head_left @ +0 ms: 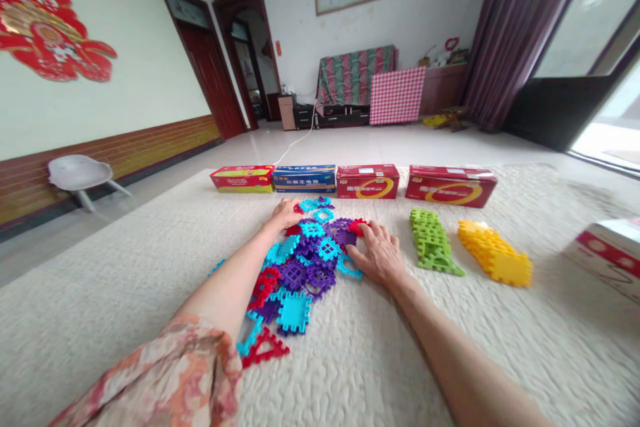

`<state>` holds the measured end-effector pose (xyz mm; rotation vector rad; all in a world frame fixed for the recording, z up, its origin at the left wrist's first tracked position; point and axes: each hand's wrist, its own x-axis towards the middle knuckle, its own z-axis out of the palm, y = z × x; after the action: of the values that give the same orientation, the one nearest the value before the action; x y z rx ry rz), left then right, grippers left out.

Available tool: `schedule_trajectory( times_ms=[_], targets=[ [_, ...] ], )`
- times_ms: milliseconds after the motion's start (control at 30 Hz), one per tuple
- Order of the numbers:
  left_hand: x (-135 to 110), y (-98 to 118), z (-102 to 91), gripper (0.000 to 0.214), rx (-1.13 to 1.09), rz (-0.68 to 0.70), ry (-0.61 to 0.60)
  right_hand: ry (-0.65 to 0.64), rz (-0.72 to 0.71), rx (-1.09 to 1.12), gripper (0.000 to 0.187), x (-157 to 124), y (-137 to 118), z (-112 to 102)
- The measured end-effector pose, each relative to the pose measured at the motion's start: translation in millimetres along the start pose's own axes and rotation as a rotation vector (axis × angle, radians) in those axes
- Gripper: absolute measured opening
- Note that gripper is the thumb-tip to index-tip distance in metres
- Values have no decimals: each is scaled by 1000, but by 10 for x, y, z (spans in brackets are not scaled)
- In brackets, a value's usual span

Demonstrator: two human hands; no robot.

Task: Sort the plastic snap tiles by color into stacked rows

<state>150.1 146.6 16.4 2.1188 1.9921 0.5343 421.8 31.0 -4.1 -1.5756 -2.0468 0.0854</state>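
A loose pile of flat, notched interlocking plastic pieces lies before me, with turquoise squares (294, 312), purple pieces (293, 275) and a red triangle (266, 349). At the pile's far left edge, my left hand (285, 215) has its fingers closed on a small red interlocking piece (299, 209), mostly covered by the fingers. On the right side of the pile rests my right hand (381, 252), thumb and fingers apart. Its fingertips touch another red notched piece (358, 225), and its thumb is near a turquoise ring-shaped piece (349, 267).
A row of green pieces (431, 240) and a row of yellow pieces (495, 253) lie to the right. Behind the pile stand a red-and-yellow box (243, 180), a blue box (305, 179) and two dark red boxes (367, 182). A white-and-red box (607, 257) sits far right.
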Motion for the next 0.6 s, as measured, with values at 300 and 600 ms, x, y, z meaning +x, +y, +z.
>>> schedule_trajectory(
  times_ms=[300, 600],
  targets=[
    [-216, 68, -173, 50, -60, 27, -53, -93, -261, 268, 36, 0, -7, -112],
    [-443, 352, -470, 46, -497, 113, -312, -63, -183, 643, 27, -13, -97, -105]
  ],
)
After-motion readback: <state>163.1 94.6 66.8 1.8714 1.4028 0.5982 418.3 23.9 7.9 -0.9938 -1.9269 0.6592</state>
